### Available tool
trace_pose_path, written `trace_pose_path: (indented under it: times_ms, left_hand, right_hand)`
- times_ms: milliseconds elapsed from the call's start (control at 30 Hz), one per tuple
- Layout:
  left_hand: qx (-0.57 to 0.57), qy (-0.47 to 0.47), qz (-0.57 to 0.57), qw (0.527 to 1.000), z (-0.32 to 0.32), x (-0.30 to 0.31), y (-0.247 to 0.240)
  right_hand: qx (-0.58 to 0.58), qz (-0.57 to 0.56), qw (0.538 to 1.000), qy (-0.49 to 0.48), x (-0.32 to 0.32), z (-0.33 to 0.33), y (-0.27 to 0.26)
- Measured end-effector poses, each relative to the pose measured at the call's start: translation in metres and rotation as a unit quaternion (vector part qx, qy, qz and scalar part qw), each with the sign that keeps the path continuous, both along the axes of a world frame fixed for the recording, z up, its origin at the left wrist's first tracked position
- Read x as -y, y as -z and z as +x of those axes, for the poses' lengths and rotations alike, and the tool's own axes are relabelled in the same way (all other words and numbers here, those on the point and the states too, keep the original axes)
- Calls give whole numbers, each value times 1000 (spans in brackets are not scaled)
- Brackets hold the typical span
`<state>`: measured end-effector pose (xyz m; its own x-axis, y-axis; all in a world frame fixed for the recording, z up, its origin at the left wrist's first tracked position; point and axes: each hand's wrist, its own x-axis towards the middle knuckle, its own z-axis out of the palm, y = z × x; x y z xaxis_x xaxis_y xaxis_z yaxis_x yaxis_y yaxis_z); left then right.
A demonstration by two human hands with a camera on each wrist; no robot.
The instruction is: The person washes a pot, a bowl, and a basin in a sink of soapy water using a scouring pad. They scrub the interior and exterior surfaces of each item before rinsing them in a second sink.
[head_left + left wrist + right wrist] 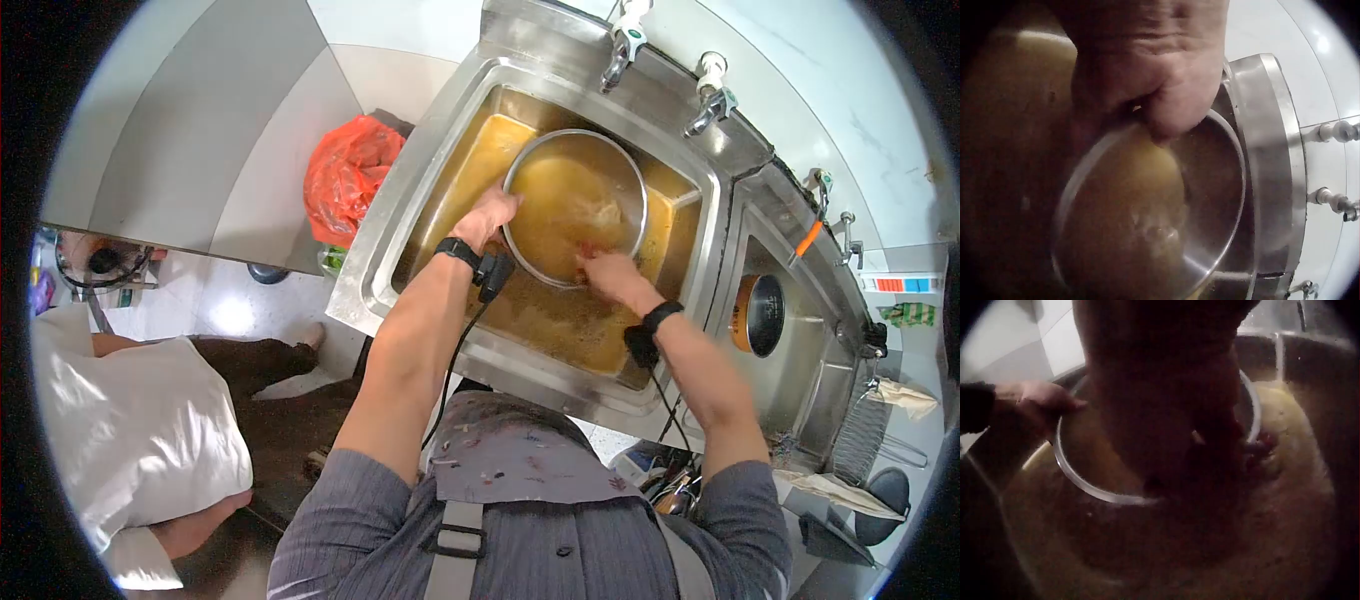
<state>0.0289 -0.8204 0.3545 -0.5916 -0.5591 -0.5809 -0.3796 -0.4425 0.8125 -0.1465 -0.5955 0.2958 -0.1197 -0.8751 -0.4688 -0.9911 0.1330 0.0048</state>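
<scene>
A round metal pot [640, 190] sits in brownish water in the sink basin, with cloudy yellowish water inside it. My left hand [490, 215] grips its left rim, thumb over the edge, as the left wrist view also shows [1154, 81]. At the near right rim, my right hand [615, 278] bends over the edge with a small reddish thing [592, 249] at its fingertips. Dark shadow hides most of those fingers in the right wrist view, where the reddish thing [1263, 447] shows beside the rim; I cannot tell what it is.
Taps [622, 60] line the back of the steel sink [450, 130]. A dark pan [765, 315] stands in the adjoining basin on the right. Left of the sink hangs a red plastic bag [345, 175]. A person in a white top [150, 430] is close by at the left.
</scene>
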Motion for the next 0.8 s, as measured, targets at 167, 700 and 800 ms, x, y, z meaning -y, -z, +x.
trace_pose_path:
  times_ms: [167, 700, 800]
  left_hand:
    - [52, 77, -343, 935, -25, 26, 125]
    - [110, 158, -178, 965, -15, 6, 31]
    - [99, 190, -152, 965, -15, 6, 40]
  right_hand:
    - [304, -25, 944, 126, 56, 61, -20]
    - [-271, 35, 956, -109, -13, -40, -106]
    - [-165, -162, 973, 16, 1, -66, -89]
